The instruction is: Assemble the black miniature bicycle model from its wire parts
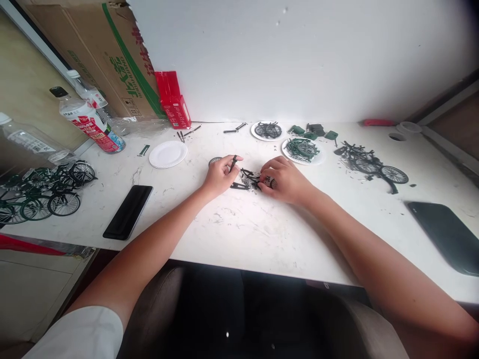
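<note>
At the middle of the table, my left hand (220, 175) pinches a small black model bicycle part (233, 163) upright between thumb and fingers. A small spoked wheel (214, 160) lies just behind that hand, partly covered by it. Between my hands is a little heap of black and silver model bicycle parts (248, 180). My right hand (281, 178) rests at the heap's right side with curled fingers. Its fingertips are drawn together among the pieces, and what they grip is hidden.
A white paper plate (167, 154), a phone (127, 212) and model bicycles (48, 197) are on the left. Plates of wheels (267, 130) and green parts (302, 149) stand behind my right hand. More black parts (368, 162) and a dark tray-like object (445, 234) lie rightward.
</note>
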A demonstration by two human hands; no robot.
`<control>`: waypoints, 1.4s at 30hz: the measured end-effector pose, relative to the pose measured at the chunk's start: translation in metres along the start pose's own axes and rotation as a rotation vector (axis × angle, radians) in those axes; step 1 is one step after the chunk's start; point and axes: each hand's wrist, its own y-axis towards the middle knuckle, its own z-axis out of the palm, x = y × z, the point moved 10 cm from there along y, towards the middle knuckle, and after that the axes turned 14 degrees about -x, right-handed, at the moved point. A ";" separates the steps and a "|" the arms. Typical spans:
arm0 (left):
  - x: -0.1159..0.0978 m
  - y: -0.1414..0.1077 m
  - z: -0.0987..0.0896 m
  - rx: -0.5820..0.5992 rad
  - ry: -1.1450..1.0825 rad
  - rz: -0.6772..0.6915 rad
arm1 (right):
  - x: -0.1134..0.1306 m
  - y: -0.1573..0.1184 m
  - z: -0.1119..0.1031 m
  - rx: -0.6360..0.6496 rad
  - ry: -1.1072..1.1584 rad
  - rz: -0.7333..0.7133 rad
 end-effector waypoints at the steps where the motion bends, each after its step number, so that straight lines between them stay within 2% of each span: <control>1: 0.000 0.000 0.000 -0.002 -0.002 -0.001 | -0.002 -0.001 0.001 0.003 0.013 -0.005; 9: -0.003 -0.001 0.001 0.015 -0.008 -0.002 | -0.008 -0.001 0.006 -0.060 0.111 0.001; 13: -0.003 -0.001 0.001 0.011 -0.011 -0.004 | -0.010 -0.001 0.007 -0.058 0.175 0.030; 18: 0.000 -0.001 0.001 0.003 -0.013 -0.012 | -0.005 0.000 0.005 -0.051 0.196 -0.001; 21: -0.001 -0.001 0.002 0.016 -0.001 -0.008 | -0.005 0.003 -0.004 -0.105 0.211 0.036; 25: -0.006 -0.002 0.002 0.028 0.051 0.046 | -0.013 0.002 -0.016 -0.249 0.237 0.120; 30: -0.012 -0.002 0.003 0.050 0.070 0.109 | -0.019 -0.003 -0.019 -0.398 0.236 0.145; 37: -0.014 -0.004 0.008 0.103 0.037 0.122 | -0.016 -0.005 -0.015 -0.436 0.297 0.183; 42: -0.010 -0.004 0.010 0.111 0.016 0.105 | -0.009 -0.004 -0.019 -0.450 0.306 0.160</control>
